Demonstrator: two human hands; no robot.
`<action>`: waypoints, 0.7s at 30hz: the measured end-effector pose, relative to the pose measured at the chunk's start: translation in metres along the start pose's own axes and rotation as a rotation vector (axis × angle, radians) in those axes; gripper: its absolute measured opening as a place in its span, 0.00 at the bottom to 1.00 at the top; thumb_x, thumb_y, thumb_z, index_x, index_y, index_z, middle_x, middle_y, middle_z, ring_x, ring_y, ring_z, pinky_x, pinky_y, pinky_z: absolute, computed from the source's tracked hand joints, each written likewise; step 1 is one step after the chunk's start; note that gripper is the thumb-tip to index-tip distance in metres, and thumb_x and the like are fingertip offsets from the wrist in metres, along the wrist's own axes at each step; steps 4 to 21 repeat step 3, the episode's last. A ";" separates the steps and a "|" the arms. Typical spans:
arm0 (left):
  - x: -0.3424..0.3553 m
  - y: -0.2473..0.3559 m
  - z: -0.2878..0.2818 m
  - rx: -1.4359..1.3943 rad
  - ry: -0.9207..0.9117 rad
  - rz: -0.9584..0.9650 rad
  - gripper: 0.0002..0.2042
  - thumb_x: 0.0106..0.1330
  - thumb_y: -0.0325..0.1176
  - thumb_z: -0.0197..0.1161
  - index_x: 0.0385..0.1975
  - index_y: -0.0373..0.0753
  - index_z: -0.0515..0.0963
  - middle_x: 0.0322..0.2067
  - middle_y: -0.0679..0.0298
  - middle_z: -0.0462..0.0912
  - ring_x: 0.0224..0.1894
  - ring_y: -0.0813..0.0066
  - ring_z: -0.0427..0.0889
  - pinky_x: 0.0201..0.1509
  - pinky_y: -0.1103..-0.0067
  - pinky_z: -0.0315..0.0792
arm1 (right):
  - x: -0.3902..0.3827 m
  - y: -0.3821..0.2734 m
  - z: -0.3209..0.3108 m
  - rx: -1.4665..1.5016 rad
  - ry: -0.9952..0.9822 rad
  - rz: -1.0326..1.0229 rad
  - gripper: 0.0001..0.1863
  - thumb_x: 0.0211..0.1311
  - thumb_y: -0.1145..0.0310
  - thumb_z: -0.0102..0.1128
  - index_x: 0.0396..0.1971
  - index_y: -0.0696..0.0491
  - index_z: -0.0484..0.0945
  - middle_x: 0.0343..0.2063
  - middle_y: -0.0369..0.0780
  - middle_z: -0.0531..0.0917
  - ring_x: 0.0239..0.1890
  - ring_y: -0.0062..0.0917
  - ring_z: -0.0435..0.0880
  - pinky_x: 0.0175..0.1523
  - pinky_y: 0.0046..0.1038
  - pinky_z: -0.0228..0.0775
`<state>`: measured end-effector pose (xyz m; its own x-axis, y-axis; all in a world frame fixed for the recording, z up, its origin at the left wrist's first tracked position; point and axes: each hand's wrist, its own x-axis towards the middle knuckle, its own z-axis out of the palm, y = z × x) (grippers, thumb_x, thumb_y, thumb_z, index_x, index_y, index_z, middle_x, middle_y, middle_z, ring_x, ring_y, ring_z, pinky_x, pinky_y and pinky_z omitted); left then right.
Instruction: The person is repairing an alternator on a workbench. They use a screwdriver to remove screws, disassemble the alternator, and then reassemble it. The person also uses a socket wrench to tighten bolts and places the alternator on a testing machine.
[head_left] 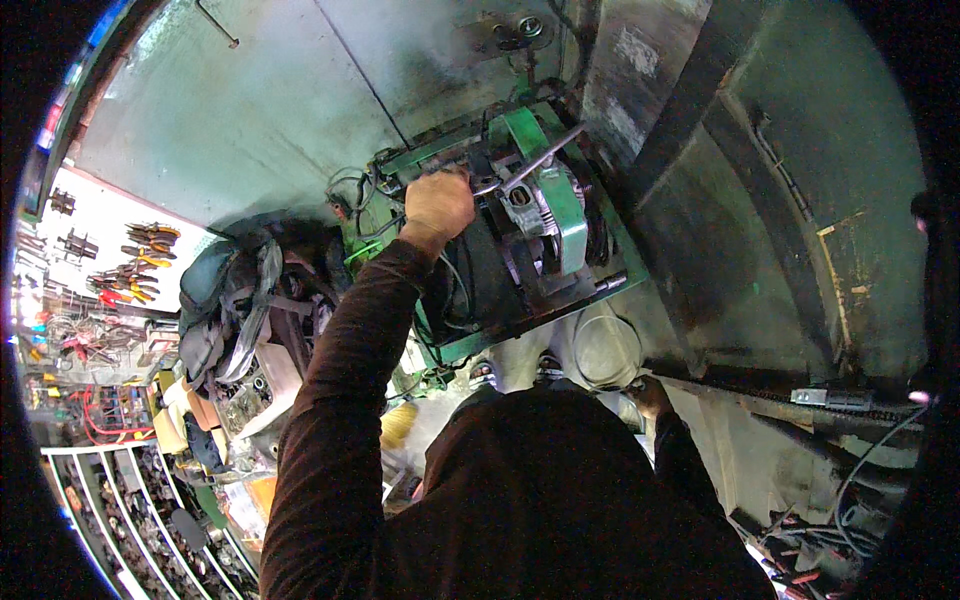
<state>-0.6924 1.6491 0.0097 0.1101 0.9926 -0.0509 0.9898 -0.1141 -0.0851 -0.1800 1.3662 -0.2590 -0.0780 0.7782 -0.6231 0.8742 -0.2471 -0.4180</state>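
Observation:
My left hand (438, 208) is closed in a fist at the left side of a green metal test bench (610, 275). Whatever its fingers wrap around is hidden from here. Just to its right, a long metal lever (545, 158) slants up across the bench. Under a green clamp strap (572, 225) sits a silver, finned alternator-like unit (530, 208). Low on the right, my right hand (650, 395) is beside a thin, pale round hoop or rim (607, 352). Its fingers are small and dark, and I cannot tell whether they grip it.
Cables (372, 185) hang at the bench's left edge. A dark backpack (225, 300) is on the left, near wall-hung pliers (150, 245) and a slatted parts rack (140, 510). A dark, stained metal panel (740, 230) rises on the right. Coiled cables (830, 535) lie at lower right.

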 end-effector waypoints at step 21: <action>0.001 0.005 0.007 -0.009 -0.066 -0.056 0.14 0.71 0.36 0.59 0.50 0.42 0.87 0.49 0.53 0.92 0.53 0.47 0.91 0.54 0.58 0.85 | -0.010 -0.014 -0.003 -0.023 -0.008 0.086 0.25 0.66 0.53 0.77 0.52 0.58 0.87 0.48 0.52 0.92 0.55 0.42 0.90 0.62 0.41 0.79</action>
